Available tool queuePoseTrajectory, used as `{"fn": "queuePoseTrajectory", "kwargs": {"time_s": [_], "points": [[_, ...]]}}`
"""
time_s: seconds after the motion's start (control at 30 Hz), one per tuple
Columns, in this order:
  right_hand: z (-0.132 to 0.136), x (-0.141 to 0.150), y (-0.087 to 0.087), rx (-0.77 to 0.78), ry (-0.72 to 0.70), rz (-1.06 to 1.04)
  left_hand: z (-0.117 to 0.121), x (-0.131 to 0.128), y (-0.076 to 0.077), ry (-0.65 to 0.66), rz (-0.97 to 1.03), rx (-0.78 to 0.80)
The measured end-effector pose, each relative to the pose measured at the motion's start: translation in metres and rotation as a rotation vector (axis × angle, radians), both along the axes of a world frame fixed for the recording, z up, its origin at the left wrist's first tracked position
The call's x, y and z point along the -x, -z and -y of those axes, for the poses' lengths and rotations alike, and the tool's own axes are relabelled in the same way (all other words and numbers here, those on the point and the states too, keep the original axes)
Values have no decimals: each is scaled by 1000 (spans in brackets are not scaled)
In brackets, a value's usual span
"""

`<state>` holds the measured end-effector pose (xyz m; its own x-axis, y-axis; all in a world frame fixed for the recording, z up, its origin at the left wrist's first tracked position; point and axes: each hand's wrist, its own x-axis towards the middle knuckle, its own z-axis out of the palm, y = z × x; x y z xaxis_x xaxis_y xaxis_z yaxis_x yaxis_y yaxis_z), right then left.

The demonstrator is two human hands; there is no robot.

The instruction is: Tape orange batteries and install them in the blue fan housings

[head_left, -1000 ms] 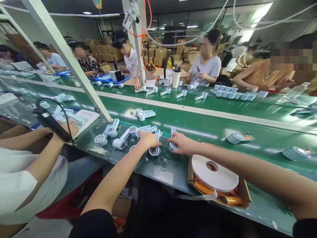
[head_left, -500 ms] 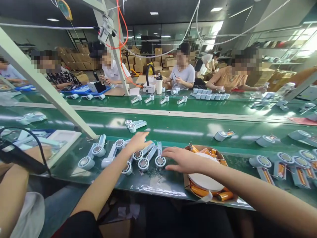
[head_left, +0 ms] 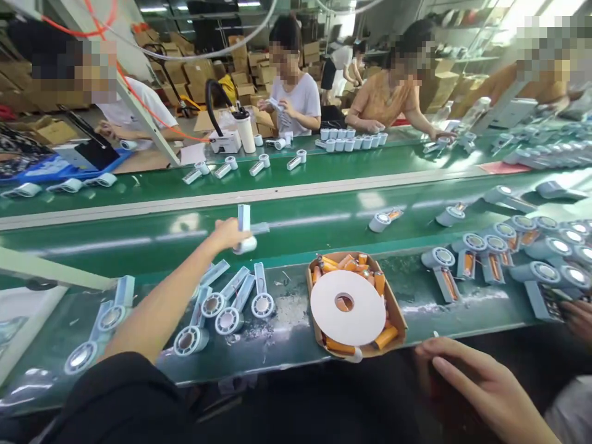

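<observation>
Over the green conveyor belt, my left hand is closed on a pale blue handheld fan housing. Part of a second housing shows just behind it. Below that forearm, several similar housings with round grilles and open handles lie on the bench. My right hand is at the bench's front edge, fingers pinched together, with a tiny white bit at the fingertips that I cannot identify. Between my hands stands a cardboard box of orange wrapped batteries, a white disc-shaped roll on top.
More housings with orange batteries in their handles lie at the right, near another person's hand. Two housings sit apart on the belt. Across it, co-workers handle parts beside a white tumbler. A metal post crosses the left.
The view has swung right. My left hand has reached farther out and taken hold of a housing on the belt. My right hand has drawn back from the bench housings to the front edge.
</observation>
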<state>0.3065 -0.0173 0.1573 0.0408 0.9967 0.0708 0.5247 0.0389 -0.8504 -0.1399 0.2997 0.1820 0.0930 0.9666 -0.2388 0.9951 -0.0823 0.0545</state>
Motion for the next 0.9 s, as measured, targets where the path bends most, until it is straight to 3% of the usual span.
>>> {"fn": "queuePoseTrajectory", "kwargs": {"time_s": [0.13,0.23,0.43,0.53,0.63,0.77,0.9], "points": [[-6,18,14,-100,-44,-184,27,-86,16,177,45,58],[-25,30,15,-177,-204,-232,49,-118,18,153,23,81],[-45,20,15,-167,-435,-320,88,-122,5,29,-110,206],[-41,3,21,-102,-410,-361,103,-117,7,14,-154,304],[-31,-17,34,-35,-284,-423,114,-108,14,0,-178,359],[-21,-35,50,42,-165,-492,105,-97,16,-35,-166,284],[-30,-27,45,29,-140,-520,47,-114,14,-33,-12,118]]}}
